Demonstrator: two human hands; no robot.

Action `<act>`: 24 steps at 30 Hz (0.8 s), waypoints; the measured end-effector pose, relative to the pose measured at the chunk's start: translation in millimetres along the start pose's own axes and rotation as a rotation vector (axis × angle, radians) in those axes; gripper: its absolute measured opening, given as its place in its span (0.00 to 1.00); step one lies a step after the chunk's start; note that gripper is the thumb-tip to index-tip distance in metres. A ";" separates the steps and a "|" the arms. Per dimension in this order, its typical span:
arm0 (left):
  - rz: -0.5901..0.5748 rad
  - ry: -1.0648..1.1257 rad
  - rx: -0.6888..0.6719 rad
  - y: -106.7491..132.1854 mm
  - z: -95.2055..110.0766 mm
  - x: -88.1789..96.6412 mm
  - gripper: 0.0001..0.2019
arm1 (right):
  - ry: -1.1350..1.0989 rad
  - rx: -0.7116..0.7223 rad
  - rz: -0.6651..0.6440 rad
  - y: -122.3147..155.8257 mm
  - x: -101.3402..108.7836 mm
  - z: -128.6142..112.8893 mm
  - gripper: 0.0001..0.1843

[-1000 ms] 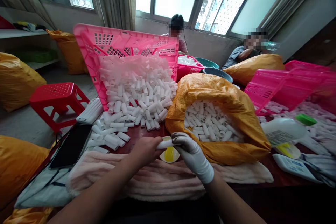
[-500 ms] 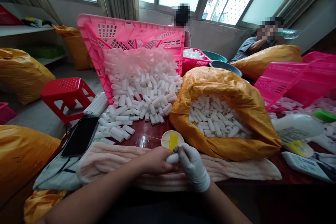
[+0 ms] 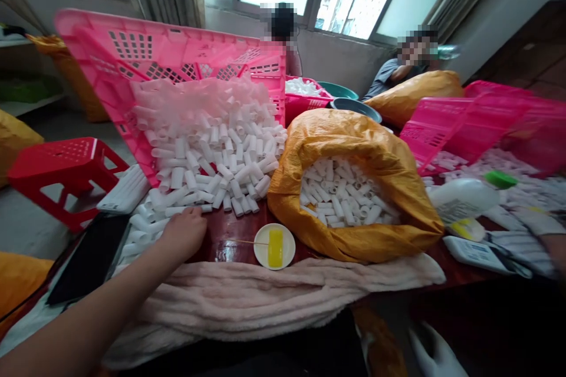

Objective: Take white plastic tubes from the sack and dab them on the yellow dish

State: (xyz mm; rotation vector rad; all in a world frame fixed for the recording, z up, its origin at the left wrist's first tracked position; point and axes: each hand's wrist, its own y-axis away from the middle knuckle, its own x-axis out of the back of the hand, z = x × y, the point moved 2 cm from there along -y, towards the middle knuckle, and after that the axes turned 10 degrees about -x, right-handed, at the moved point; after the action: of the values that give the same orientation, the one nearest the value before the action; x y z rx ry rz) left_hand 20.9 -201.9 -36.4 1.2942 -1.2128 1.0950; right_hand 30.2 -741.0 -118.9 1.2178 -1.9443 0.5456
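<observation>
My bare left hand [image 3: 184, 231] reaches to the near edge of a heap of short white plastic tubes [image 3: 230, 150]. Its fingers are curled down at a white tube [image 3: 206, 208], their tips partly hidden. Low at the bottom right is my right hand [image 3: 435, 352] in a white glove, below the table edge, thumb apart from the fingers and nothing visible between them. Between the heap and an orange sack [image 3: 354, 129] of similar tubes lies a small white dish [image 3: 289, 250] with a yellow block [image 3: 275, 249] and a thin stick [image 3: 243, 241].
A tilted pink basket [image 3: 177, 41] backs the heap. A pinkish towel [image 3: 247, 300] lines the front edge. A phone [image 3: 88, 259] and red stool [image 3: 66, 159] are left. A bottle [image 3: 464, 197] lies right, near another person's gloved hand [image 3: 537, 221]. Two people sit beyond.
My hands were together over the dish, around a white tube. They have parted: the left went out to the heap, the right down to the lower right. The view has shifted rightward.
</observation>
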 end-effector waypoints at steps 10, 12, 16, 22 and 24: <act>0.113 0.375 -0.002 -8.5 55.6 15.9 0.11 | 0.464 0.736 -0.174 -32.9 -56.8 -267.0 0.12; 0.128 0.383 -0.025 -7.9 64.9 12.0 0.08 | 0.585 0.717 -0.210 -43.0 -79.0 -291.4 0.08; 0.160 0.368 -0.128 -8.5 73.3 1.7 0.05 | 0.613 0.759 -0.204 -47.8 -90.1 -305.6 0.07; 0.111 0.435 -0.211 -13.8 79.3 -8.1 0.05 | 0.048 1.029 -0.342 -0.1 -54.5 -294.9 0.13; 0.118 0.466 -0.209 -14.6 81.1 -10.3 0.06 | -0.243 1.064 -0.574 25.6 -57.8 -285.8 0.14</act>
State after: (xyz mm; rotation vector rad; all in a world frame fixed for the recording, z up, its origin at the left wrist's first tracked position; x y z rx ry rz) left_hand 33.0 -282.2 -54.3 0.7596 -1.0240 1.2334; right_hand 129.9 -499.4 13.0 2.4737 -1.3139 1.2146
